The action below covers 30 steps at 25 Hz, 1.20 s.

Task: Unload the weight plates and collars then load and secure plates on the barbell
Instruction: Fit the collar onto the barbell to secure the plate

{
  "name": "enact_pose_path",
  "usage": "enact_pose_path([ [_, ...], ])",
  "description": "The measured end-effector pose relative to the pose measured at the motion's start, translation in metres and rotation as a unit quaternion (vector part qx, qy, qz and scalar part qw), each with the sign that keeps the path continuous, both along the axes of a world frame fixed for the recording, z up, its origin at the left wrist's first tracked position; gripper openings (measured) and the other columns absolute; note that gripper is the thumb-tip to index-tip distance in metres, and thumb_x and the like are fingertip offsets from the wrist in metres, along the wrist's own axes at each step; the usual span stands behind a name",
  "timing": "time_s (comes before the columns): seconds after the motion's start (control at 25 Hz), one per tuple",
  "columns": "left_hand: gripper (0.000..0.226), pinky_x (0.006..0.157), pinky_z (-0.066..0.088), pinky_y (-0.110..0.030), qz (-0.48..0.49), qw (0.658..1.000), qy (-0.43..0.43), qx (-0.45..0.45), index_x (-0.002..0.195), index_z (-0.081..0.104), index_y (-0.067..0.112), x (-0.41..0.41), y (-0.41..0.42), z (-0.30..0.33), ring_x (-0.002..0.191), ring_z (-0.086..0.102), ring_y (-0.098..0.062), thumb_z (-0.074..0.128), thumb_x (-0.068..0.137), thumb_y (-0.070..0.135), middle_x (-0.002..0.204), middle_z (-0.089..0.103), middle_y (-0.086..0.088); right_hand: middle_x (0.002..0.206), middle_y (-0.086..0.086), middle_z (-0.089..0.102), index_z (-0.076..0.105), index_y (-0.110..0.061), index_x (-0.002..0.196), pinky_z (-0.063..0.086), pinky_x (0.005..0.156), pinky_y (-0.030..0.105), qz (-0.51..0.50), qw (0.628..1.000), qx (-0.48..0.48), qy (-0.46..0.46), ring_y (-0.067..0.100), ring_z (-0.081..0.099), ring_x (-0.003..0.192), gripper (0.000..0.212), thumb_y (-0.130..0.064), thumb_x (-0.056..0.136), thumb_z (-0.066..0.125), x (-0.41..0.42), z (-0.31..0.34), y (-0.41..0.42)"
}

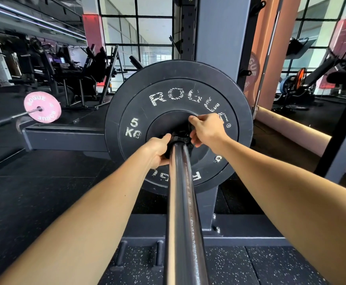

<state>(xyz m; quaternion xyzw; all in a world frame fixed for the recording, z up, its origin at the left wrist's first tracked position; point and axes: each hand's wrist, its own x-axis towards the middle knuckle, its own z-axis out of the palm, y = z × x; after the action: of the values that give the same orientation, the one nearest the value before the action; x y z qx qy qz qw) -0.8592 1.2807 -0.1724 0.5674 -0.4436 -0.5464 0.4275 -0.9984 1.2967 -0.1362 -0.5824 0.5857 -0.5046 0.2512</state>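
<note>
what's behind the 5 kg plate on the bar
A larger black plate sits right behind the 5 kg plate, its rim showing all round. Behind that stands the grey rack upright. The 5 kg plate hides the larger plate's face and markings.

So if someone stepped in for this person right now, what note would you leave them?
Left hand grips the black clamp collar on the steel barbell sleeve; right hand pinches its upper side.
The collar sits against the black 5 kg rubber plate, with a larger black plate behind.
Done: both plates are on.
Left: whether the collar is locked can't be seen.
</note>
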Motion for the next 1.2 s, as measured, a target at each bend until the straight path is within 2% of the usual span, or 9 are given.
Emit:
enact_pose_path([
  [0.16,0.035,0.052,0.058,-0.035,-0.005,1.000,0.010,0.013,0.097,0.058,0.007,0.001,0.001,0.002,0.064,0.063,-0.020,0.045,0.104,0.040,0.077,0.065,-0.009,0.052,0.010,0.056,0.058,-0.004,0.074,0.057,0.063,0.046,0.001,0.991,0.000,0.134,0.028,0.053,0.041,0.034,-0.028,0.094,0.044,0.006,0.002,-0.004],
  [0.32,0.035,0.057,0.057,-0.039,-0.006,0.999,0.025,0.020,0.103,0.059,0.008,0.001,0.001,0.002,0.068,0.064,-0.021,0.046,0.103,0.041,0.081,0.066,-0.009,0.050,-0.001,0.039,0.039,-0.017,0.059,0.041,0.059,0.035,0.041,0.977,-0.011,0.208,0.021,0.038,0.047,0.042,-0.030,0.098,0.045,0.014,0.001,-0.007],
  [0.48,0.038,0.055,0.057,-0.037,-0.008,1.000,0.008,0.014,0.108,0.059,0.008,0.002,0.005,0.001,0.068,0.064,-0.020,0.044,0.103,0.042,0.081,0.066,-0.008,0.053,-0.001,0.039,0.042,-0.020,0.060,0.038,0.058,0.031,0.067,0.970,0.003,0.236,0.017,0.038,0.051,0.042,-0.032,0.100,0.045,0.017,0.004,-0.006],
  [0.64,0.057,0.062,0.058,-0.038,-0.043,0.997,-0.056,0.016,0.115,0.058,0.002,0.003,0.012,0.010,0.071,0.066,-0.026,0.030,0.104,0.051,0.085,0.068,-0.015,0.064,0.009,0.057,0.067,-0.010,0.095,0.060,0.060,0.043,0.005,0.995,0.049,0.085,0.030,0.063,0.059,0.034,-0.034,0.099,0.044,0.000,-0.002,-0.006],
  [0.76,0.083,0.068,0.058,-0.036,-0.076,0.994,-0.065,0.038,0.109,0.061,0.008,0.001,0.010,0.019,0.085,0.071,-0.027,0.028,0.087,0.081,0.098,0.072,-0.015,0.085,0.021,0.071,0.065,0.008,0.098,0.061,0.067,0.049,-0.069,0.990,0.117,-0.031,0.038,0.072,0.064,0.029,-0.017,0.091,0.053,-0.010,-0.030,-0.008],
  [0.84,0.083,0.077,0.059,-0.038,-0.081,0.992,-0.096,0.021,0.111,0.061,0.014,-0.002,0.008,0.017,0.095,0.070,-0.026,0.035,0.080,0.087,0.107,0.070,-0.012,0.095,0.026,0.070,0.065,0.009,0.096,0.061,0.062,0.049,-0.048,0.979,0.167,-0.105,0.038,0.072,0.064,0.020,-0.010,0.089,0.060,-0.007,-0.047,-0.006],
  [0.92,0.075,0.086,0.057,-0.040,-0.065,0.992,-0.104,-0.001,0.116,0.061,0.018,-0.003,0.005,0.012,0.102,0.067,-0.026,0.045,0.080,0.081,0.116,0.067,-0.010,0.083,0.023,0.070,0.063,0.006,0.089,0.060,0.049,0.038,-0.044,0.970,0.177,-0.161,0.029,0.070,0.052,0.016,-0.009,0.093,0.061,-0.002,-0.056,-0.004],
  [1.04,0.060,0.065,0.056,-0.032,-0.048,0.996,-0.074,-0.012,0.112,0.063,0.018,-0.006,0.007,0.011,0.090,0.067,-0.022,0.049,0.084,0.069,0.108,0.069,-0.008,0.070,0.017,0.065,0.058,0.002,0.080,0.048,0.033,0.024,-0.057,0.958,0.174,-0.221,0.020,0.062,0.039,0.018,-0.008,0.094,0.061,0.001,-0.060,-0.004],
  [1.2,0.054,0.058,0.051,-0.028,-0.031,0.999,-0.037,0.000,0.109,0.063,0.018,-0.007,0.011,0.010,0.076,0.064,-0.018,0.052,0.085,0.065,0.094,0.068,-0.004,0.090,0.022,0.069,0.060,0.000,0.075,0.049,0.035,0.025,-0.059,0.954,0.174,-0.236,0.027,0.065,0.055,0.015,-0.002,0.090,0.064,-0.002,-0.056,-0.011],
])
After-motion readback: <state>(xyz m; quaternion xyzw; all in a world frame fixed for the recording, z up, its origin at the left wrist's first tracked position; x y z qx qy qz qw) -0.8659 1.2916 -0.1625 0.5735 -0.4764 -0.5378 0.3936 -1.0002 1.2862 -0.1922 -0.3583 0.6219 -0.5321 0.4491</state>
